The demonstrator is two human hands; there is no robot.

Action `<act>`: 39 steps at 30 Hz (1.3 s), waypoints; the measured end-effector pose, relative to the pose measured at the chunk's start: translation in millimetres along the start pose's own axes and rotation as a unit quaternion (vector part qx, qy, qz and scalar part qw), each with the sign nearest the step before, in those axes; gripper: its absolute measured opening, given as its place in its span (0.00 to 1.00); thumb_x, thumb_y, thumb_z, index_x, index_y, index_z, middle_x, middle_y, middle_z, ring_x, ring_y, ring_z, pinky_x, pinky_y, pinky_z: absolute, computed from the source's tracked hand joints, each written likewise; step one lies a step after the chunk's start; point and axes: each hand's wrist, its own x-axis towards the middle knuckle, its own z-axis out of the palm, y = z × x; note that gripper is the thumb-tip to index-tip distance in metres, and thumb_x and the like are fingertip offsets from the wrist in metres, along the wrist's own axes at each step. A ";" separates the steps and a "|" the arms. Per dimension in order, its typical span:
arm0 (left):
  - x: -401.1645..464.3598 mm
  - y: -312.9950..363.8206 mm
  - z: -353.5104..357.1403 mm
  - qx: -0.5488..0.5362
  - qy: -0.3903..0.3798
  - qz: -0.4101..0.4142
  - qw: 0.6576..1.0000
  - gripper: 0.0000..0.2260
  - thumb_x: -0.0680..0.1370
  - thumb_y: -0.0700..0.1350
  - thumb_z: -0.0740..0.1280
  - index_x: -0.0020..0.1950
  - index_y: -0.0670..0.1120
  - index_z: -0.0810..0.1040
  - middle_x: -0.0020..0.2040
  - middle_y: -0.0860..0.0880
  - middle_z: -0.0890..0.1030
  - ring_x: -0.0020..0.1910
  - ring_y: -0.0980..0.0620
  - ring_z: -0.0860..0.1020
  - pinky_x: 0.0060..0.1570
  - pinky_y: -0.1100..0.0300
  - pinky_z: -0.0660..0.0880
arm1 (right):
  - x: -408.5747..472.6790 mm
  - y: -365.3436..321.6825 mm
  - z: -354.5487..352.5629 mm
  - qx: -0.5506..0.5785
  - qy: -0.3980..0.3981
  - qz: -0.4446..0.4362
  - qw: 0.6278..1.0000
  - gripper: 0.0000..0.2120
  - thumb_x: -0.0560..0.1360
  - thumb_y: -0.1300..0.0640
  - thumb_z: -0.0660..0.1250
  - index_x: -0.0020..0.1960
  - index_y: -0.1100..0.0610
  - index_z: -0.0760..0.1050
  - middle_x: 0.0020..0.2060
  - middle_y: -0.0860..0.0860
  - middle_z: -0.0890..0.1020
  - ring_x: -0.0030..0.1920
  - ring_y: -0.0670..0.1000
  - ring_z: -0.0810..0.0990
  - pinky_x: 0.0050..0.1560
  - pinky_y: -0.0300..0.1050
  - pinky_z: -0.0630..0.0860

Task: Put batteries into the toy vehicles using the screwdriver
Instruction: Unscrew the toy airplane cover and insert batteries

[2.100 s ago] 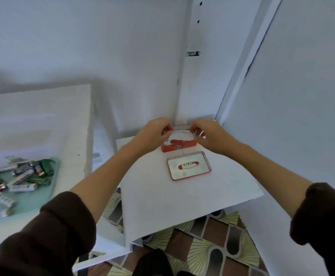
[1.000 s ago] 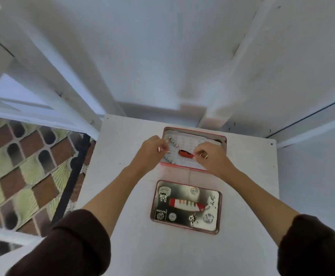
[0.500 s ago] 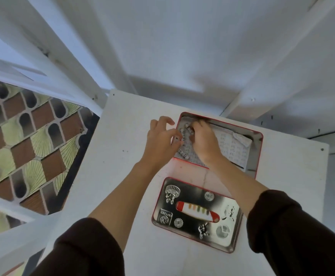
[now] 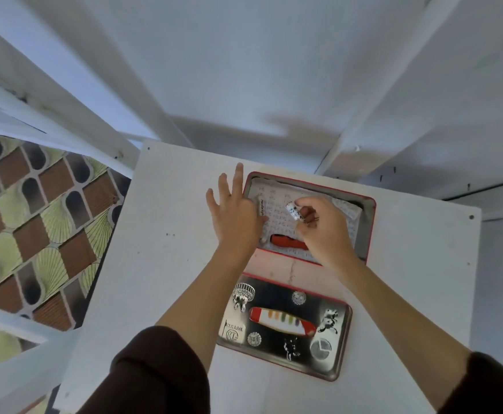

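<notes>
A white battery [image 4: 292, 211] is pinched out of the tin [image 4: 369, 222] by the right hand [image 4: 323, 231], left hand [image 4: 234, 216] fingers spread, so a toy probably gets opened next.

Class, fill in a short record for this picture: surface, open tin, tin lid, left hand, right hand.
surface: white board
open tin: red-rimmed tin, paper-lined, holding a red tool
tin lid: decorated lid, lying nearer the person
left hand: left hand, fingers spread, at the tin's left edge
right hand: right hand, pinching a small white cylinder
</notes>
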 end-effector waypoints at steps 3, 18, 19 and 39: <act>1.7 8.6 0.7 -0.013 -0.003 -0.040 0.999 0.16 0.76 0.57 0.67 0.58 0.49 0.80 0.80 0.49 0.46 0.77 0.42 0.48 0.73 0.40 0.44 | -2.0 3.5 -2.9 0.014 -0.014 0.029 0.999 0.19 0.71 0.69 0.67 0.60 0.57 0.74 0.49 0.51 0.73 0.46 0.46 0.73 0.45 0.31 0.72; -19.5 -12.1 -33.4 -0.440 0.111 -0.015 0.891 0.03 0.75 0.43 0.72 0.47 0.44 0.82 0.57 0.51 0.78 0.52 0.58 0.73 0.49 0.70 0.72 | 4.2 -7.1 -9.5 0.167 -0.102 0.108 0.975 0.11 0.76 0.68 0.60 0.53 0.56 0.74 0.42 0.50 0.78 0.40 0.46 0.78 0.40 0.33 0.76; -23.8 -18.1 -39.9 -0.482 0.092 -0.019 0.871 0.02 0.76 0.42 0.71 0.47 0.46 0.80 0.52 0.51 0.80 0.47 0.58 0.76 0.46 0.70 0.75 | 6.4 -10.2 -4.8 0.125 -0.125 0.080 0.981 0.10 0.76 0.66 0.61 0.54 0.56 0.75 0.41 0.48 0.77 0.39 0.45 0.77 0.38 0.31 0.74; -24.0 -11.4 -28.8 -0.455 -0.171 0.146 0.862 0.14 0.83 0.35 0.50 0.51 0.55 0.64 0.62 0.50 0.67 0.56 0.52 0.69 0.57 0.56 0.75 | 7.9 -13.7 -35.9 0.257 -0.068 0.150 0.952 0.09 0.79 0.64 0.56 0.55 0.57 0.72 0.34 0.54 0.78 0.21 0.44 0.67 0.21 0.34 0.62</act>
